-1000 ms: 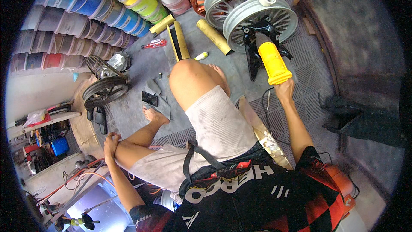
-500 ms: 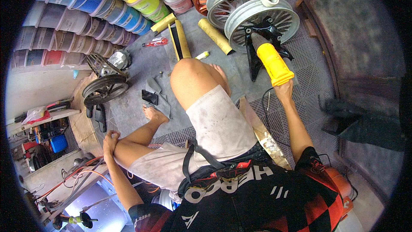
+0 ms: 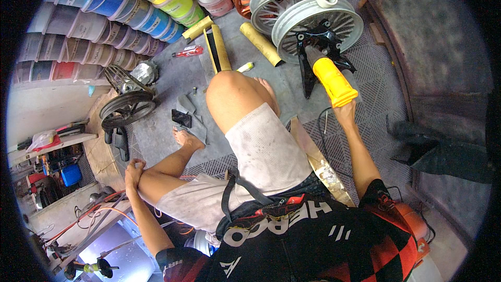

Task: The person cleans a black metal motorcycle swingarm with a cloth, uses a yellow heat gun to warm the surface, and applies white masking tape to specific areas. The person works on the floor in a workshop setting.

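Yellow tool point(image 3: 335, 81), one: your right hand point(image 3: 345, 108) closed round its rear, fingers mostly hidden. Left hand point(image 3: 134, 172): loosely bent, nothing held, on your knee point(image 3: 150, 184). Nozzle point(image 3: 315, 54): slightly re-angled this past second, seemingly still addressing the black bracket point(image 3: 308, 77). Beyond: grey wheel point(image 3: 281, 34).

Right hand point(image 3: 345, 112) partly hidden behind yellow tool point(image 3: 334, 81)

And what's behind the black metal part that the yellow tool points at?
Behind the black part is a grey spoked wheel. Much of its rim and some spokes show, but the black part covers the wheel's middle, so that's hidden.
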Demonstrator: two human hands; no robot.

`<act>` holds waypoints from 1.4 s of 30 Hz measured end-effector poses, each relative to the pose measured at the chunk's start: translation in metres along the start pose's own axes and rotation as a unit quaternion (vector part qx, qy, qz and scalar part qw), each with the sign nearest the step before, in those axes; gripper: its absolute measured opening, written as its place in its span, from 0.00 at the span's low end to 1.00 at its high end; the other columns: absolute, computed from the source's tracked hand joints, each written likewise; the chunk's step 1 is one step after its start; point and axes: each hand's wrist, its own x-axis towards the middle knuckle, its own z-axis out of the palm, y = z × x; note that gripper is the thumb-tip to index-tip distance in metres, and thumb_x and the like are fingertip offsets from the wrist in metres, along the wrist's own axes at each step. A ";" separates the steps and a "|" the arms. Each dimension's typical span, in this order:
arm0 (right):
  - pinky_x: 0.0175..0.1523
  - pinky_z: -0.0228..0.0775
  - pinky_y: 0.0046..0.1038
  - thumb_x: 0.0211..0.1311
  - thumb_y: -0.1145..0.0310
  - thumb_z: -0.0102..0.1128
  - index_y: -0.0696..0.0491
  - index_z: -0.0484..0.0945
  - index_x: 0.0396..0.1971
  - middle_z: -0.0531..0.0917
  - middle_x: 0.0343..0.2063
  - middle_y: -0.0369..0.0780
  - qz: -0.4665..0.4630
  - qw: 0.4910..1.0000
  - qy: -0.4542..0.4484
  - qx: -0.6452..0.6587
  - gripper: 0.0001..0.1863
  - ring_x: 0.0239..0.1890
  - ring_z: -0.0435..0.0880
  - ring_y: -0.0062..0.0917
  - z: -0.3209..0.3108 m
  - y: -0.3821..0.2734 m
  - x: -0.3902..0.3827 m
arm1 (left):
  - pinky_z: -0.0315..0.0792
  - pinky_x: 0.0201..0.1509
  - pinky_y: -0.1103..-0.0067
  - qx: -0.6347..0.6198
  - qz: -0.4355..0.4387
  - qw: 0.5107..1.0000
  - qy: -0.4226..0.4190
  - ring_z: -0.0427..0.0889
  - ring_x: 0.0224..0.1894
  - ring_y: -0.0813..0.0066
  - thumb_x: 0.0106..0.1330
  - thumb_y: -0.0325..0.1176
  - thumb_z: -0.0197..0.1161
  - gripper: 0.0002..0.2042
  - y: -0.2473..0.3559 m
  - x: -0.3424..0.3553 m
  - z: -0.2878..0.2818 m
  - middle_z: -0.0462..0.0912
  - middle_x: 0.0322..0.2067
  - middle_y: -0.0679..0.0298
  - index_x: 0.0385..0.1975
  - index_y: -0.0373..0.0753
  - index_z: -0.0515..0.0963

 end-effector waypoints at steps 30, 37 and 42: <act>0.38 0.73 0.41 0.58 0.55 0.63 0.59 0.78 0.39 0.83 0.33 0.52 0.047 0.998 0.024 0.014 0.20 0.38 0.81 0.50 0.000 0.010 -0.002 | 0.74 0.49 0.66 -0.003 -0.004 1.000 -0.006 0.84 0.42 0.54 0.58 0.46 0.61 0.19 -0.003 0.001 0.001 0.84 0.35 0.46 0.43 0.38 0.80; 0.41 0.74 0.39 0.55 0.61 0.67 0.60 0.78 0.40 0.84 0.35 0.50 0.064 0.997 0.025 0.019 0.19 0.39 0.83 0.47 0.001 0.015 -0.004 | 0.74 0.48 0.67 0.003 0.010 1.000 -0.001 0.85 0.39 0.54 0.58 0.46 0.62 0.19 0.004 0.000 0.000 0.84 0.33 0.47 0.43 0.38 0.80; 0.44 0.75 0.37 0.58 0.59 0.67 0.61 0.78 0.41 0.85 0.37 0.48 0.090 0.995 0.036 0.024 0.21 0.41 0.84 0.44 -0.003 0.004 -0.010 | 0.73 0.50 0.66 0.012 0.001 1.000 -0.009 0.84 0.43 0.52 0.58 0.46 0.62 0.19 -0.008 0.005 0.002 0.84 0.37 0.46 0.43 0.39 0.80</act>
